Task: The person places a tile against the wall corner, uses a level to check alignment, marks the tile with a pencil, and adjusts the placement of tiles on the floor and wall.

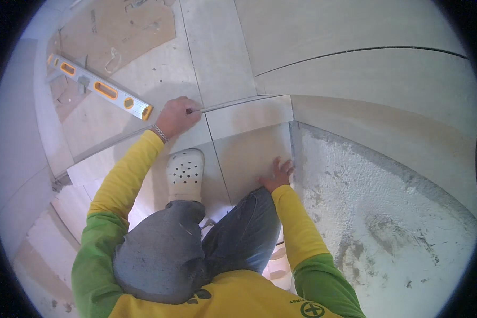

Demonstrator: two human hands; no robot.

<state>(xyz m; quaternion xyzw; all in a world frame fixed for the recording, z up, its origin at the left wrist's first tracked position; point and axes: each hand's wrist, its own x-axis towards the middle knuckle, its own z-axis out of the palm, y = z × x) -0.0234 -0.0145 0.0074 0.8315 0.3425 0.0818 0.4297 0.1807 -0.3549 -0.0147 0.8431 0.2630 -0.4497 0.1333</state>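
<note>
My left hand [179, 117] is closed at the front edge of the upper step. A thin greyish tip pokes out from its fingers, too small to name, in line with the narrow joint behind the step's edge tile [252, 117]. My right hand [279, 175] is open, fingers spread and bent, beside my knee and over the beige tread tile [252, 153] near its right end. A spirit level [106, 90], silver with orange-yellow trim, lies on the upper floor beyond my left hand.
A brown cardboard sheet [135, 32] lies at the far left. Large beige floor tiles [344, 32] stretch ahead. To the right, below a tiled edge, is a rough, whitish plastered surface [376, 212]. My white perforated clog [186, 172] rests on the step.
</note>
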